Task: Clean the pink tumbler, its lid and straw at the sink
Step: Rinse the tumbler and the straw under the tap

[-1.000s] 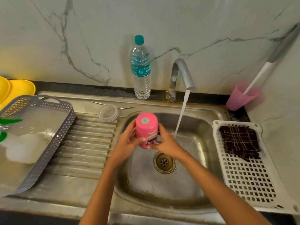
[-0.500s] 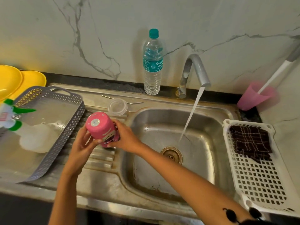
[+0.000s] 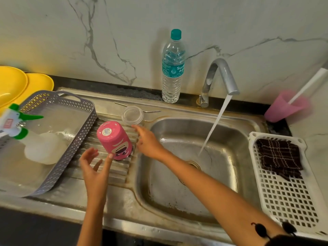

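The pink tumbler (image 3: 115, 139) stands upside down on the ridged draining surface (image 3: 113, 172) left of the basin. Both hands have their fingers released. The left hand (image 3: 94, 167) is just beside the tumbler, and the right hand (image 3: 147, 141) is stretched toward the clear lid (image 3: 132, 115). The person would best pinch the lid's rim firmly, as it is likely wet, then rinse it under the tap.

We see a pink tumbler (image 3: 115, 140) with a cartoon face, a teal-capped bottle (image 3: 173, 68), yellow plates (image 3: 14, 82), a grey lattice tray (image 3: 78, 144), a white grid basket (image 3: 287, 201) and a brown checked cloth (image 3: 278, 157).
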The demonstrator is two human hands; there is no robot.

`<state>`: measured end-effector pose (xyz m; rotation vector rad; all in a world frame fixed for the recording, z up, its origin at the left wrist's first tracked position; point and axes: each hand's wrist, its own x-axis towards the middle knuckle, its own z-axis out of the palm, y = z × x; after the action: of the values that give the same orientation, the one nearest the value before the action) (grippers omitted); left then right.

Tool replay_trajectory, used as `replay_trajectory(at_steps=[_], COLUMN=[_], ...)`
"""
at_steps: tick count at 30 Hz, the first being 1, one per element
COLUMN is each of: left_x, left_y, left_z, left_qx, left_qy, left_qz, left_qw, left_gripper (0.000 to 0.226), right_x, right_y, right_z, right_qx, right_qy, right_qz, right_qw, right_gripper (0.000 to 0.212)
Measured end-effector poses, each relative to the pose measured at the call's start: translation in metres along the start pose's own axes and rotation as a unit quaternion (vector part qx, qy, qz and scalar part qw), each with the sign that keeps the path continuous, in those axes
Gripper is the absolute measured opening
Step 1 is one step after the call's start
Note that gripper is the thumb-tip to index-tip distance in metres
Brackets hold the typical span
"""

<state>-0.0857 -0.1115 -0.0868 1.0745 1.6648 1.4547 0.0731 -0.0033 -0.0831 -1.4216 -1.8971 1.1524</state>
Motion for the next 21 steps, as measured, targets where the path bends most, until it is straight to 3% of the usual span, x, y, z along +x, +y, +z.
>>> replay_trajectory(at_steps=[3, 10, 14, 21], left_x=[-0.025, -0.049, -0.045, -0.045], left_y=[0.003, 0.008, 0.008, 0.0], left_z=[0.015, 0.066, 0.084, 0.111], left_qx=[-0.01, -0.019, -0.015, -0.017], left_qy=[0.062, -0.019, -0.026, -0.059], left_qz=[0.003, -0.019, -0.04, -0.075], left_qw=[0.998, 0.999, 0.999, 0.995], left_gripper=[0.035, 0.02, 0.013, 0.007], right_x=[0.019, 0.069, 0.079, 0.031], right_y=[0.004, 0.02, 0.019, 0.032], right_z=[-0.023, -0.036, -0.036, -0.06], right_qx=[-0.061, -0.189, -0.191, -0.143], right_qy=[0.061, 0.042, 0.049, 0.111], right_qz=[0.022, -0.024, -0.016, -0.033], right_qw=[0.996, 0.981, 0.98, 0.983], right_gripper=[0.065, 0.035, 0.022, 0.018])
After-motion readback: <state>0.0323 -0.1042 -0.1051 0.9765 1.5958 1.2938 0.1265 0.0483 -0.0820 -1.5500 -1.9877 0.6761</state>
